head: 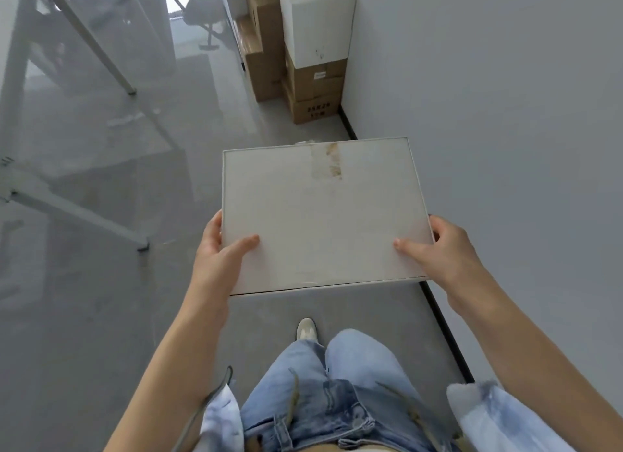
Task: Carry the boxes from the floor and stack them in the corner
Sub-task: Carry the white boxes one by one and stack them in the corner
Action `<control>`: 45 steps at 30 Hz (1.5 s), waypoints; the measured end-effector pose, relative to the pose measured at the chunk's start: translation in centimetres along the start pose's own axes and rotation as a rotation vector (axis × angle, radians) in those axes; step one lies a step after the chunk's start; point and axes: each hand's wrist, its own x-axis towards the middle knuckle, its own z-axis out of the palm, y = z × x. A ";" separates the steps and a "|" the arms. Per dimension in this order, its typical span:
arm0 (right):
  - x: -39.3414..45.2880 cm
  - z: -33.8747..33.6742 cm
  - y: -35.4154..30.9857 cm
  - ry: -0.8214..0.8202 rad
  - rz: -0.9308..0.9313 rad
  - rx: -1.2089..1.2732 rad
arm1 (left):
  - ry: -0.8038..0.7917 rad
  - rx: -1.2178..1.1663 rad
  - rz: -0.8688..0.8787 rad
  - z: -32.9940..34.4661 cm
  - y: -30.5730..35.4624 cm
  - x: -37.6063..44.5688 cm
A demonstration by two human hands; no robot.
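Note:
I hold a flat white box point(320, 212) level in front of me, with a strip of stained tape near its far edge. My left hand point(219, 253) grips its near left corner, thumb on top. My right hand point(441, 249) grips the near right corner the same way. Ahead, in the corner by the right wall, stands a stack: a white box point(317, 20) on top of brown cardboard boxes point(313, 91). A second column of brown boxes point(261, 54) stands just left of it.
A grey wall point(488, 98) with a black skirting strip runs along my right. White table legs point(101, 54) and a floor bar point(77, 212) stand to the left on the glossy grey floor. My legs in jeans and one shoe point(306, 328) are below the box.

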 end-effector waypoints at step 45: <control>88.6 7.5 -53.0 -0.066 -0.030 -0.089 | 0.005 0.020 -0.099 32.1 43.3 87.1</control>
